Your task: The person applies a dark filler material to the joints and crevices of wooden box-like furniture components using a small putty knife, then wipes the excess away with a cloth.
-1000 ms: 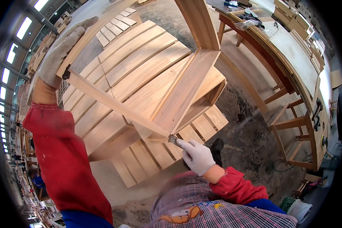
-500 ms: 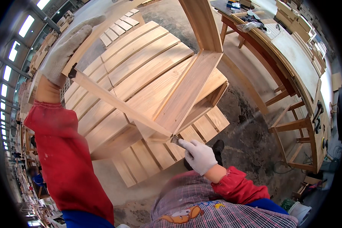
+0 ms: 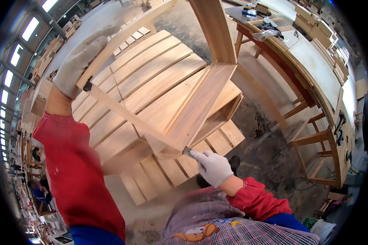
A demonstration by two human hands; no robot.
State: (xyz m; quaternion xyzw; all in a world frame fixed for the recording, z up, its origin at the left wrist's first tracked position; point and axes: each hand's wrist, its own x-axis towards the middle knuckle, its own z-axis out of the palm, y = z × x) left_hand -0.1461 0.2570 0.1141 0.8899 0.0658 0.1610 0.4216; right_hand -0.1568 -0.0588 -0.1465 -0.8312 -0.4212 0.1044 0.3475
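A pale wooden frame (image 3: 129, 116), box-like with one broad side board (image 3: 202, 102), is tilted up in front of me. My left hand (image 3: 82, 61), in a whitish glove, grips its raised left side, with the fingers along the outer face. Close to that hand a small black piece (image 3: 88, 84) sits at the frame's corner. At the nearest corner my right hand (image 3: 214, 166), also gloved, pinches a small dark piece (image 3: 187, 151) against the wood. Its exact kind cannot be made out, and my fingers cover part of it.
Beneath the frame lie stacked wooden slatted pieces (image 3: 155, 61), with more slats (image 3: 161, 171) lower down. A long workbench (image 3: 315, 61) stands at right, beside a wooden trestle (image 3: 315, 141). A white bucket (image 3: 325, 229) is at lower right. Another person (image 3: 41, 194) sits far left.
The frame's raised left side and my left hand have shifted slightly right and down. My right hand stays at the near corner with the dark piece.
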